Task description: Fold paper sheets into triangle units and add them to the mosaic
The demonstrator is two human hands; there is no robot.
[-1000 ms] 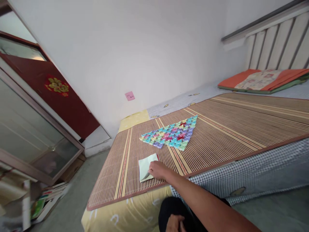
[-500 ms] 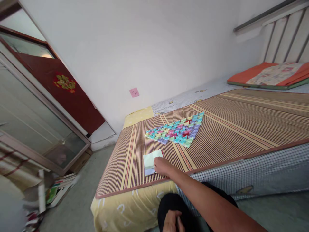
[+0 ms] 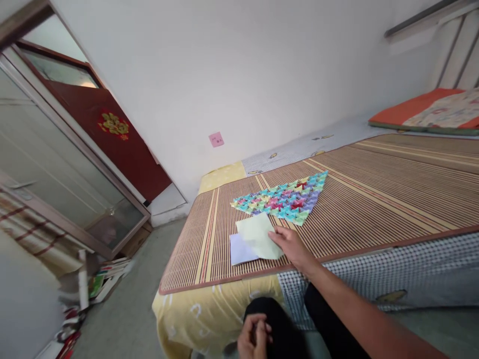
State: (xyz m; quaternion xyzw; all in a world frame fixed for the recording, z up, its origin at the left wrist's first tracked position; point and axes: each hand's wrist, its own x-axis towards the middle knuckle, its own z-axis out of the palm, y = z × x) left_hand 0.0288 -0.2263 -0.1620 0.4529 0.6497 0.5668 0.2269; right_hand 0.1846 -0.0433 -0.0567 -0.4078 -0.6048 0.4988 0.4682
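Nearly straight, the right arm (image 3: 344, 294) extends forward, fingers (image 3: 281, 232) pinching pale-green paper (image 3: 255, 234).

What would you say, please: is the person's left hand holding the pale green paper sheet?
No, the right hand holds the sheet by its edge, while the left hand is by the black-trousered knee.

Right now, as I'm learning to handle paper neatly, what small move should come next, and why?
Probably lift the pale green sheet clear with the right hand: its thumb and fingers grip the sheet's right side, while the sheet's left part overlaps the lavender paper lying on the striped mat.
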